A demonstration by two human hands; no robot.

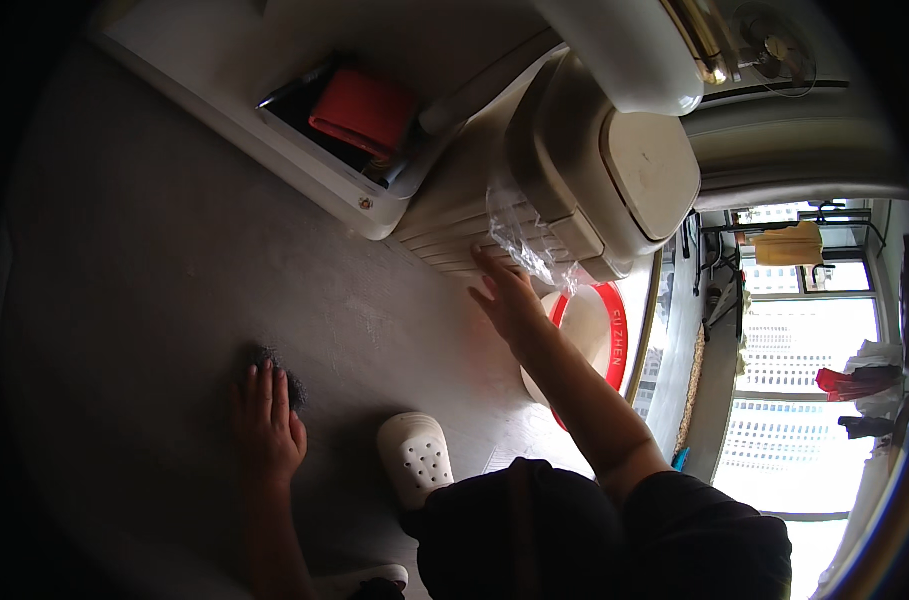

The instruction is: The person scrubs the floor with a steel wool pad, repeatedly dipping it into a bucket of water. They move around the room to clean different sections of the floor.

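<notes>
My left hand [268,420] lies palm down on the grey floor [162,300], its fingers over a dark mesh scouring pad [297,390]. Most of the pad is hidden under the fingers. My right hand [508,296] reaches to the ribbed lower side of a beige plastic trash bin [454,210]. Its fingers are spread and nothing is held; whether they touch the bin is hard to tell. A clear plastic liner [526,240] hangs from under the bin's lid [649,172], just above the right hand.
A white shelf base [274,169] holds a red folded item [364,112] beside the bin. Behind my right forearm stands a round white container with a red rim [614,337] bearing writing. My white clog [417,454] is between my arms. Bright windows [792,442] and hanging clothes [867,382] are at right.
</notes>
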